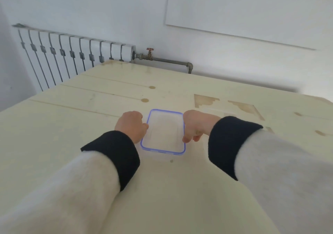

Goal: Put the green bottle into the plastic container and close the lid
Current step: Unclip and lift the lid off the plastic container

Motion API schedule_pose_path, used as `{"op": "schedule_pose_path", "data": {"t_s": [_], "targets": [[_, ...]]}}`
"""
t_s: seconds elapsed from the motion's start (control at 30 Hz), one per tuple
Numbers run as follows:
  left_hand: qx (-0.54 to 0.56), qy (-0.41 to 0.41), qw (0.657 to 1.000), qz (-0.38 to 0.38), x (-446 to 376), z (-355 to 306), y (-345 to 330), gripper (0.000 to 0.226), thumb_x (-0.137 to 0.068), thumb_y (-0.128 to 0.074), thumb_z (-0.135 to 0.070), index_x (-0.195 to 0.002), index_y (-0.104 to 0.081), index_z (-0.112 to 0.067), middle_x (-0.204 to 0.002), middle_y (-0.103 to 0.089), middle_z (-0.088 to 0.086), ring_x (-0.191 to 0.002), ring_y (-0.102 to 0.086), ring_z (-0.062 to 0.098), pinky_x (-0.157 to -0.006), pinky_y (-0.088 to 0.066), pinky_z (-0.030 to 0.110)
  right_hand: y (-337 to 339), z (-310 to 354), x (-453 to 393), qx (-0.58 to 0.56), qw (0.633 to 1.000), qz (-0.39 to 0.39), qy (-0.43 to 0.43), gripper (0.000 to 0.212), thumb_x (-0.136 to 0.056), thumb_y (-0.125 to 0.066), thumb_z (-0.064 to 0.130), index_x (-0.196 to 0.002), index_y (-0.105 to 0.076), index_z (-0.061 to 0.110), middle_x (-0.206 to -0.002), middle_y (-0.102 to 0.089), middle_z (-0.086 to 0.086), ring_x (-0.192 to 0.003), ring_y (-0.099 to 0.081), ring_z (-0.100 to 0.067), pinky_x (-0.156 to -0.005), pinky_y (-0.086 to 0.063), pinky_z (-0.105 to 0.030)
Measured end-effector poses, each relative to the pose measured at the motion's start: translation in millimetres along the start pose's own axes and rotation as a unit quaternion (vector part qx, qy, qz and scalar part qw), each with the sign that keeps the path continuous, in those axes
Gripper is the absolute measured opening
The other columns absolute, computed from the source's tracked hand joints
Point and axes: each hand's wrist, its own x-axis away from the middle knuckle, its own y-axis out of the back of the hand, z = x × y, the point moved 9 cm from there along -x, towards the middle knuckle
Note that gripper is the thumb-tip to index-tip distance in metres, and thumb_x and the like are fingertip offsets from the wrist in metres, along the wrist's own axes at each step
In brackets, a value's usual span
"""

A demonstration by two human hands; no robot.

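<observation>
A clear plastic container with a blue-rimmed lid [163, 151] lies flat on the pale wooden table [75, 125], in the middle of the view. My left hand [132, 125] is curled against its left long edge, thumb on the blue rim. Opposite it, my right hand [195, 124] grips the right long edge with fingers bent down over the side. Through the clear top nothing green shows, and no green bottle is anywhere in view. Both arms wear cream sleeves with black cuffs.
A grey radiator [72, 53] stands behind the table's far left edge, with a pipe and red-handled valve [149, 53] beside it. A white board [252, 8] hangs on the wall. Worn patches [203, 100] mark the tabletop at the right.
</observation>
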Motion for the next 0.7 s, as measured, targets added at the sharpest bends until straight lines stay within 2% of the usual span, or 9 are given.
{"op": "schedule_pose_path", "data": {"t_s": [0.13,0.33,0.43,0.5,0.57,0.6,0.67,0.7], "targets": [[-0.04,-0.025,0.999,-0.001,3,-6,-4,0.034,-0.088,-0.05,-0.025,-0.113,-0.059,-0.004,-0.119,-0.058,0.013,-0.106,-0.056,0.028,-0.084,-0.042,0.032,-4,1,2,0.041,0.999,0.001,-0.002,0.034,-0.077,-0.072,0.016,-0.105,-0.06,0.001,-0.098,-0.068,-0.012,-0.091,-0.069,-0.027,-0.082,-0.054,-0.037],[-0.073,-0.032,0.997,0.002,6,-9,-8,0.033,-0.088,-0.049,-0.027,-0.111,-0.059,-0.005,-0.113,-0.055,0.013,-0.097,-0.056,0.026,-0.076,-0.04,0.028,-7,7,4,0.081,0.997,0.003,0.006,0.038,-0.081,-0.068,0.018,-0.113,-0.057,-0.001,-0.108,-0.066,-0.013,-0.097,-0.066,-0.027,-0.084,-0.052,-0.034],[-0.077,-0.025,0.997,0.001,7,-8,-8,0.032,-0.088,-0.049,-0.028,-0.109,-0.06,-0.006,-0.113,-0.049,0.011,-0.085,-0.053,0.022,-0.073,-0.04,0.027,-8,10,6,0.109,0.994,0.0,0.012,0.034,-0.084,-0.064,0.018,-0.111,-0.057,0.0,-0.09,-0.061,-0.01,-0.097,-0.065,-0.026,-0.077,-0.049,-0.03],[-0.089,-0.021,0.996,-0.005,6,-8,-7,0.031,-0.088,-0.05,-0.029,-0.107,-0.062,-0.007,-0.113,-0.047,0.01,-0.081,-0.051,0.02,-0.071,-0.041,0.027,-6,12,5,0.116,0.993,-0.013,0.017,0.029,-0.085,-0.062,0.017,-0.108,-0.059,0.001,-0.074,-0.052,-0.005,-0.091,-0.066,-0.025,-0.071,-0.047,-0.028],[-0.102,-0.021,0.994,-0.008,6,-10,-7,0.032,-0.088,-0.05,-0.031,-0.106,-0.062,-0.008,-0.112,-0.047,0.008,-0.084,-0.051,0.02,-0.071,-0.042,0.029,-2,12,3,0.104,0.994,-0.039,0.021,0.018,-0.084,-0.061,0.015,-0.098,-0.06,0.003,-0.066,-0.047,-0.003,-0.068,-0.06,-0.02,-0.061,-0.046,-0.024],[-0.106,-0.024,0.994,-0.009,7,-12,-7,0.032,-0.087,-0.05,-0.032,-0.106,-0.062,-0.009,-0.112,-0.047,0.008,-0.087,-0.052,0.021,-0.072,-0.042,0.03,1,12,3,0.097,0.993,-0.058,0.023,0.009,-0.084,-0.06,0.013,-0.087,-0.059,0.004,-0.062,-0.045,-0.002,-0.057,-0.053,-0.016,-0.053,-0.043,-0.021],[-0.106,-0.033,0.994,-0.012,8,-17,-6,0.032,-0.086,-0.05,-0.034,-0.106,-0.062,-0.011,-0.112,-0.048,0.007,-0.092,-0.051,0.022,-0.073,-0.042,0.031,6,11,3,0.078,0.993,-0.086,0.021,0.019,-0.084,-0.059,0.013,-0.068,-0.049,0.008,-0.058,-0.043,-0.001,-0.049,-0.043,-0.013,-0.045,-0.035,-0.021],[-0.104,-0.04,0.994,-0.014,8,-20,-6,0.032,-0.086,-0.05,-0.035,-0.106,-0.062,-0.012,-0.111,-0.049,0.007,-0.095,-0.051,0.023,-0.074,-0.042,0.032,7,10,3,0.066,0.993,-0.093,0.022,0.023,-0.083,-0.061,0.015,-0.066,-0.047,0.008,-0.059,-0.043,-0.001,-0.05,-0.042,-0.013,-0.045,-0.034,-0.021]]}}
